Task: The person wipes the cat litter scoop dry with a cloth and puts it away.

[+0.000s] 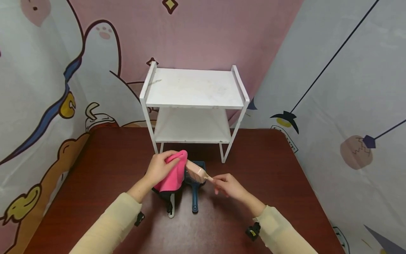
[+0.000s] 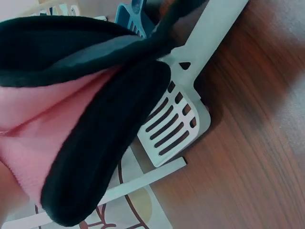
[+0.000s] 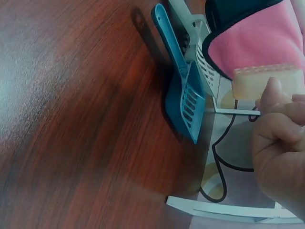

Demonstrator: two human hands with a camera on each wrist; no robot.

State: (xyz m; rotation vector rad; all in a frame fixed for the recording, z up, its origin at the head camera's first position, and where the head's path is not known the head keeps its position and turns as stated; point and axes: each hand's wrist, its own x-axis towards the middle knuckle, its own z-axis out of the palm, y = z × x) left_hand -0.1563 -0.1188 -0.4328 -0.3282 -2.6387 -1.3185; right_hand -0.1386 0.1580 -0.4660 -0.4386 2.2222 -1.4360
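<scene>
While left hand (image 1: 160,168) grips pink cloth (image 1: 172,173), right hand (image 1: 229,186) pinches peach brush (image 1: 197,172) handle tip, long axis slanting up-left toward cloth

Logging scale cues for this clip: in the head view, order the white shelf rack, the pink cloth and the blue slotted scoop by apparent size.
1. white shelf rack, plainly largest.
2. pink cloth.
3. blue slotted scoop, though cloth and brush partly hide it, so its place after the cloth is unsure.
</scene>
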